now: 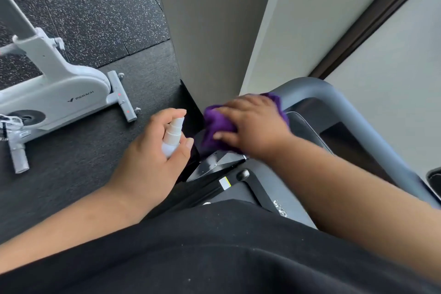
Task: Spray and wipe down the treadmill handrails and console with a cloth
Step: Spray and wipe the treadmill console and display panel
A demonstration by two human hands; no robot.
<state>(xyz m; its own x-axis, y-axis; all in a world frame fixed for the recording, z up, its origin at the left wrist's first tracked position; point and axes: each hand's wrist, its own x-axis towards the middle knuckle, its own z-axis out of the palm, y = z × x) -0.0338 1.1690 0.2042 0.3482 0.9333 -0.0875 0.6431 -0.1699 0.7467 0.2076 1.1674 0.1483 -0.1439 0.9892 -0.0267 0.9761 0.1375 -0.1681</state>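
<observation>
Purple cloth (216,124) under flat right hand (254,124) on handrail (353,112); left hand (155,148) grips upright spray bottle (172,137).

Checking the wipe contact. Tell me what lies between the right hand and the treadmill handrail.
In the head view, the purple cloth lies bunched under the right hand, between it and the grey handrail. The left hand holds the spray bottle apart.
</observation>
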